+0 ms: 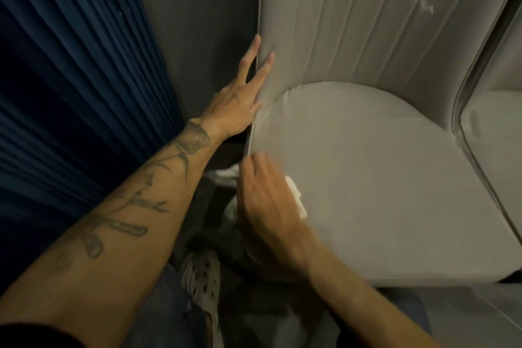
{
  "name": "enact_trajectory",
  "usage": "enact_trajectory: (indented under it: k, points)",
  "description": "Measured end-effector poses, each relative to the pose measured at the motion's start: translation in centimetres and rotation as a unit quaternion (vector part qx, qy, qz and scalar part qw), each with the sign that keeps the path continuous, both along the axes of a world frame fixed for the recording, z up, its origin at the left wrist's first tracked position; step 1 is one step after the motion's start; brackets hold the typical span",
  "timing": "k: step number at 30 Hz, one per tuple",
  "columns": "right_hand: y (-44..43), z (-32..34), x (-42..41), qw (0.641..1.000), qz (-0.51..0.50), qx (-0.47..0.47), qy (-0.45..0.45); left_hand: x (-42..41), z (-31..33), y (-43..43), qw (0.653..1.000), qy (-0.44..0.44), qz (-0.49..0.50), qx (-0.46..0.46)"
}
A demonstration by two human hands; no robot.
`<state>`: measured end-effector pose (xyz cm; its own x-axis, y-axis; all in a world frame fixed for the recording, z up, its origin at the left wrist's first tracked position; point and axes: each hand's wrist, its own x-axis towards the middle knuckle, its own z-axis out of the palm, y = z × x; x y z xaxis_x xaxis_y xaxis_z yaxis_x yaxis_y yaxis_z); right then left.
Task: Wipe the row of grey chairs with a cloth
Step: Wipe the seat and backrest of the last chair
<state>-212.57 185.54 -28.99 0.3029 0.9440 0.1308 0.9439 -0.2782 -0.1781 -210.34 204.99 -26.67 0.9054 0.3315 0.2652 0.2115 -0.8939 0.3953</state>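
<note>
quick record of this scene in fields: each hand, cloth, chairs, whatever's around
near chair: grey, ribbed back
second chair: close on its right, partly in view
left hand: fingers straight, resting on the near chair's left back edge
right hand: blurred, holds the cloth at the seat's left edge
cloth: white, showing either side of that hand
around: blue pleated curtain left, shoe below

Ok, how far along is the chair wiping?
Nothing looks finished yet. In hand: the right hand holds the cloth at the seat edge of the near chair, the left hand pressing its side. Left: a white mark on its backrest, and the next chair.
</note>
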Motion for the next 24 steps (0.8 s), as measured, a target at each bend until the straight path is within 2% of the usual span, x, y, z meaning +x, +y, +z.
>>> enact_trajectory:
  k: [2, 8, 15, 18, 20, 24]
  points:
    - [-3.5, -0.1, -2.4, 0.998, -0.021, 0.009, 0.05, 0.0, 0.2, -0.1, 1.0, 0.002, -0.005, 0.0]
    - [-1.5, 0.1, -2.1, 0.999, -0.037, 0.023, -0.003, -0.1, 0.1, -0.4, 1.0, 0.003, -0.002, 0.015]
    - [-9.1, -0.7, -5.5, 0.994, -0.073, 0.012, 0.085, 0.1, 0.1, -1.4, 0.999, 0.005, 0.023, 0.026]
    - [-7.9, -0.6, -6.2, 0.998, -0.054, 0.018, 0.023, 0.1, -0.2, -2.8, 0.998, -0.005, 0.046, 0.031]
    - [-9.0, -0.6, -5.8, 0.998, -0.035, 0.039, 0.031, 0.1, -1.0, -4.0, 0.998, -0.013, 0.063, 0.02]
    - [-17.9, -1.0, -0.9, 0.997, -0.07, 0.019, 0.031, -0.9, -2.4, -5.7, 0.994, -0.006, 0.104, -0.019]
